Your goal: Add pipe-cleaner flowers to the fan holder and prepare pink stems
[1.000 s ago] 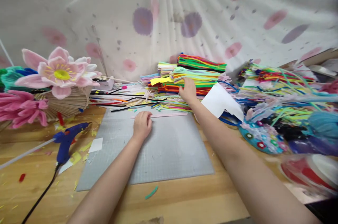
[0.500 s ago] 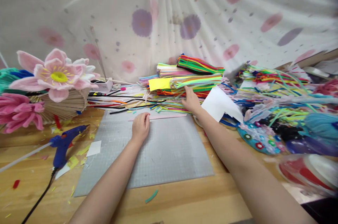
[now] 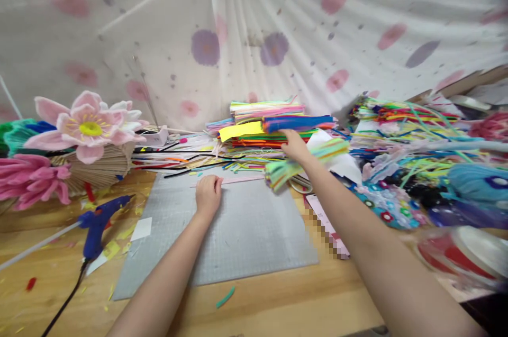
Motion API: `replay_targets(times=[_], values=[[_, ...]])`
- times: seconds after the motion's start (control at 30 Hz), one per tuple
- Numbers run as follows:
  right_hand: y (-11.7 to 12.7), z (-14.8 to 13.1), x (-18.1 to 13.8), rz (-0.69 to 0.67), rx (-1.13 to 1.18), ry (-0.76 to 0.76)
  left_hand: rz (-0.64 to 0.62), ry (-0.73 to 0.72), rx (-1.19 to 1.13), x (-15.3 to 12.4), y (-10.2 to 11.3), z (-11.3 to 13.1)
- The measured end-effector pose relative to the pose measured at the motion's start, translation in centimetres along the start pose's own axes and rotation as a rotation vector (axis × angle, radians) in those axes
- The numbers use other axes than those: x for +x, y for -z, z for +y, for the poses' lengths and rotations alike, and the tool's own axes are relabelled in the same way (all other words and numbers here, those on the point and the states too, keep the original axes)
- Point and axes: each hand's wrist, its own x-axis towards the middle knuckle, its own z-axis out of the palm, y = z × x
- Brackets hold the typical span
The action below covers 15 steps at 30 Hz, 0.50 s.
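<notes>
My left hand (image 3: 208,197) rests on the grey cutting mat (image 3: 254,242), its fingers curled closed over a thin pink pipe cleaner (image 3: 246,180) that shows on both sides of it. Farther back, my right hand (image 3: 294,145) reaches into stacked pipe cleaners, index finger and thumb apart. Its fingertips touch the near side of a blue and red bundle (image 3: 301,123). Under my right wrist lies a tilted, motion-blurred pastel green bundle (image 3: 286,169). Behind are a pastel bundle (image 3: 265,109) and a yellow strip (image 3: 240,130).
A blue glue gun (image 3: 97,226) with its cord lies left of the mat, below a pink fuzzy flower (image 3: 89,125). A phone (image 3: 327,226) lies beside my right forearm. Heaped craft pieces (image 3: 397,205) and a red and white container (image 3: 456,255) occupy the right.
The pastel green bundle has come off the stack toward me, under my right wrist. The blue and red bundle now shows on top. The phone has come into view; my left hand stays nearly put.
</notes>
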Motion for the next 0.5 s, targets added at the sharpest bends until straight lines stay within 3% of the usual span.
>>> replay_targets(times=[0.1,0.2,0.27,0.4,0.5], values=[[-2.5,0.5,-2.1,-0.042,0.03,0.015,0.027,-0.048,-0.044,-0.1,-0.2,0.0],[-3.3,0.9,-3.3,-0.037,0.061,0.045,0.031,-0.083,-0.076,0.0,-0.4,0.4],[-2.7,0.9,-3.2,0.013,0.072,0.012,0.041,-0.107,-0.102,0.5,-0.5,1.3],[-0.8,0.1,-1.6,0.24,-0.02,-0.062,0.073,-0.192,-0.152,3.7,-0.3,4.4],[0.1,-0.6,0.0,0.244,-0.131,-0.027,0.047,-0.215,-0.13,7.4,-0.2,6.8]])
